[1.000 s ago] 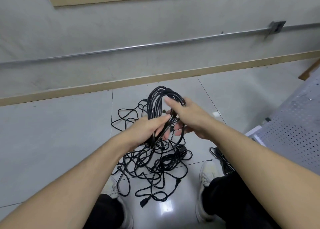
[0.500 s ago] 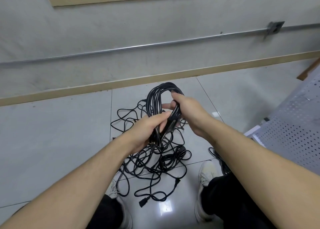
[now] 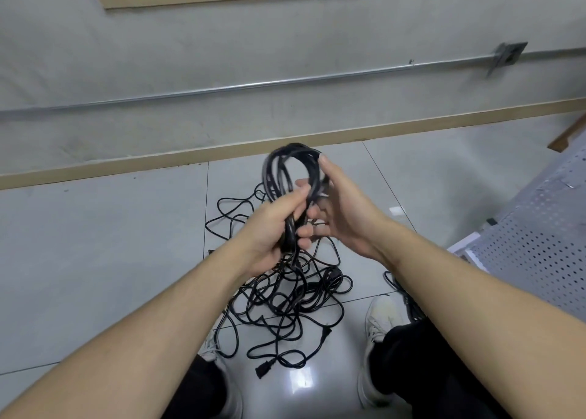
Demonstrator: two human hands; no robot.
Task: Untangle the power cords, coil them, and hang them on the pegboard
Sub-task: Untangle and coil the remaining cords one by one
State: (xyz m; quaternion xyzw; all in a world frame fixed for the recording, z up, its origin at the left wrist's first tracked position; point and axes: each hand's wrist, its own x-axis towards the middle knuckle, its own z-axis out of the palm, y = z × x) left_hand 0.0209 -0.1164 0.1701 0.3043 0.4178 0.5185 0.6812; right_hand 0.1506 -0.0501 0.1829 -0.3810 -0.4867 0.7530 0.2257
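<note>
Above the floor tangle [image 3: 285, 295], left hand [image 3: 272, 228] grips the coiled cord [image 3: 287, 164]; right hand [image 3: 341, 215] cups it, fingers relaxed.

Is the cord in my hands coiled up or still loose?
Coiled: the cord forms stacked loops gripped by the left hand; the right hand steadies them.

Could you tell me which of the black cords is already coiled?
The coil in the left hand; the other cords lie tangled on the floor.
</note>
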